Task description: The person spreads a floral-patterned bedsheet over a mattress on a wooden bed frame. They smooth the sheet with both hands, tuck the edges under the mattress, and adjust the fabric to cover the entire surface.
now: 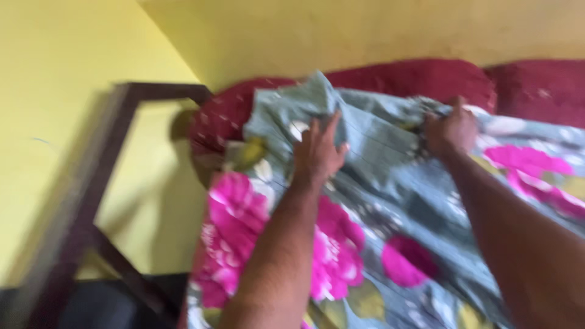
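Spreading across a red mattress, a grey-blue floral bedsheet with large pink blossoms was recorded under both hands, motion blur softening all edges

Item, left hand: fingers splayed wide, palm pressed flat on the sheet near its upper left corner; nothing was enclosed in it. The corner itself rose in a peak just beyond the fingertips, up and slightly to the right of them

Item, right hand: closed in a fist on a bunched fold of the sheet's top edge, close to the mattress head. The gathered cloth emerged on the hand's left side, toward the other hand

Item, relation: the top hem ran roughly left to right between the two hands, its long axis parallel to the mattress head, with a loose rumpled span between them. The left hand lay nearer the free corner; the right lay nearer the far edge. The sheet's bulk trailed toward the viewer beneath both forearms

Item, surroundings: yellow wall behind; dark wooden frame at left, standing apart from the sheet
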